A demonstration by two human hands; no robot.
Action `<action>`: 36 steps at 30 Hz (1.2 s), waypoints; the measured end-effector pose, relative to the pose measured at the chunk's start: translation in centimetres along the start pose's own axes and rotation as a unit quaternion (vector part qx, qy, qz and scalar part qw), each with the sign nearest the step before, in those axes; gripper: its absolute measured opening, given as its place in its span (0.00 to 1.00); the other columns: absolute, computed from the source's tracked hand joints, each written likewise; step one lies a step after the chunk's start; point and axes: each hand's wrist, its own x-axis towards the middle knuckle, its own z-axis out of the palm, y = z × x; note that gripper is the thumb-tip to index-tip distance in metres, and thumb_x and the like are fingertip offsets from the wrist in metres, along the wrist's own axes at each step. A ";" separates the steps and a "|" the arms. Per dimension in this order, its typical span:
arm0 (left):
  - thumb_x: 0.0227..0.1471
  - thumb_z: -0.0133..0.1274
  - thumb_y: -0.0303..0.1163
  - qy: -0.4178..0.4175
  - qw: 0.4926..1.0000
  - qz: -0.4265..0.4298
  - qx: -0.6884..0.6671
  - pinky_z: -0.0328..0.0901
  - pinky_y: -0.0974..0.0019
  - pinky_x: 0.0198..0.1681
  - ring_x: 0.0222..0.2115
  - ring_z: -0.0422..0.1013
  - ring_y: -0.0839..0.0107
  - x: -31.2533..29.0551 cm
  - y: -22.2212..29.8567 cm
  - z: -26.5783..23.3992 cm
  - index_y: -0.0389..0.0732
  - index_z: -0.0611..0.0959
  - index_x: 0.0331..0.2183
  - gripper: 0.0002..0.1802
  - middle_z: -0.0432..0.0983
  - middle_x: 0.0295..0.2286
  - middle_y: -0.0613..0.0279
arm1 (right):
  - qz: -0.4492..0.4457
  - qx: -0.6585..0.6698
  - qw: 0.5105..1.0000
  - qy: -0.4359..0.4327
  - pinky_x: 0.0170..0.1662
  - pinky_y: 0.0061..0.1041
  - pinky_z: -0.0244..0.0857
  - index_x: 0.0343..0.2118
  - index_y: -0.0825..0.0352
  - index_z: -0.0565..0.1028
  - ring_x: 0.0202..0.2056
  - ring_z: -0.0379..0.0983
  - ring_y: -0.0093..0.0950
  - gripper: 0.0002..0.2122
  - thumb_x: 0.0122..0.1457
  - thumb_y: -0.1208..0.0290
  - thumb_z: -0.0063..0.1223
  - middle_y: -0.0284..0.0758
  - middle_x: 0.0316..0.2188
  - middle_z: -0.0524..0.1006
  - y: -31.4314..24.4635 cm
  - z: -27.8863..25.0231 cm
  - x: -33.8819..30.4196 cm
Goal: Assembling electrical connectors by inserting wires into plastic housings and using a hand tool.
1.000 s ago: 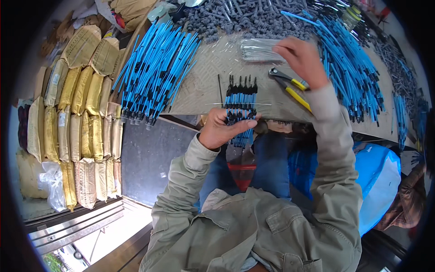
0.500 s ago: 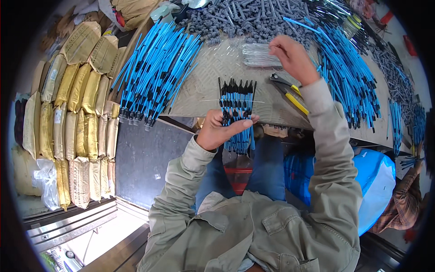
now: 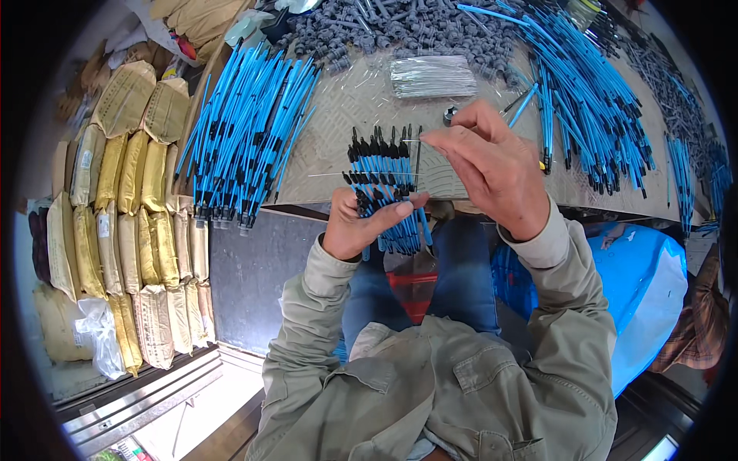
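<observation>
In the head view, the left hand (image 3: 350, 223) grasps a bundle of black-fitted blue tubes (image 3: 380, 164) over the table's (image 3: 327, 150) near edge, while the right hand (image 3: 496, 169) pinches a thin wire (image 3: 411, 141) beside the bundle's top. Leftward stand stacked gold-brown packets (image 3: 140, 173), contents hidden, with a crumpled clear plastic bag (image 3: 100, 334) against the lower ones.
</observation>
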 end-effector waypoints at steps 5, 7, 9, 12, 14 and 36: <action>0.46 0.54 0.20 0.000 1.000 -0.004 -0.015 0.67 0.70 0.39 0.34 0.73 0.73 -0.2 0.0 -0.1 0.31 0.80 0.33 0.08 0.78 0.32 0.53 | -0.001 -0.019 1.000 -0.007 0.25 0.24 0.63 0.34 0.66 0.75 0.23 0.70 0.31 0.10 0.47 0.83 0.53 0.38 0.27 0.68 -0.1 0.1 0.2; 0.46 0.54 0.19 0.001 1.000 -0.004 -0.011 0.67 0.70 0.40 0.34 0.73 0.73 -0.2 0.0 -0.1 0.30 0.80 0.33 0.08 0.78 0.32 0.53 | -0.015 -0.049 0.999 -0.009 0.24 0.24 0.63 0.34 0.65 0.75 0.22 0.70 0.30 0.11 0.45 0.83 0.53 0.36 0.27 0.68 -0.2 0.0 0.2; 0.46 0.54 0.19 0.000 1.000 -0.004 -0.005 0.67 0.69 0.40 0.34 0.73 0.72 -0.1 0.1 0.0 0.30 0.79 0.34 0.09 0.77 0.32 0.54 | -0.023 -0.065 0.998 -0.010 0.24 0.24 0.63 0.34 0.65 0.75 0.22 0.69 0.30 0.11 0.45 0.82 0.53 0.35 0.27 0.69 -0.2 -0.1 0.4; 0.46 0.54 0.19 -0.004 1.000 0.001 -0.008 0.67 0.69 0.40 0.34 0.73 0.72 0.0 0.1 0.0 0.30 0.79 0.34 0.09 0.77 0.32 0.55 | -0.050 -0.104 0.993 -0.034 0.21 0.24 0.62 0.31 0.63 0.75 0.21 0.69 0.29 0.10 0.43 0.81 0.53 0.32 0.26 0.68 -0.2 -0.4 1.2; 0.46 0.54 0.19 -0.005 1.000 0.004 -0.010 0.67 0.68 0.40 0.35 0.73 0.72 0.0 0.1 0.1 0.30 0.79 0.35 0.10 0.77 0.32 0.55 | -0.057 -0.117 0.991 -0.043 0.21 0.24 0.61 0.31 0.63 0.75 0.21 0.69 0.29 0.10 0.43 0.80 0.53 0.32 0.26 0.68 -0.5 -0.6 1.7; 0.47 0.53 0.19 -0.044 0.999 0.011 0.016 0.66 0.68 0.40 0.37 0.72 0.70 0.0 -0.3 -0.7 0.31 0.79 0.35 0.09 0.76 0.33 0.57 | -0.045 -0.096 0.985 -0.137 0.20 0.29 0.56 0.25 0.63 0.73 0.19 0.67 0.34 0.04 0.46 0.76 0.56 0.33 0.19 0.67 -0.5 -1.4 3.7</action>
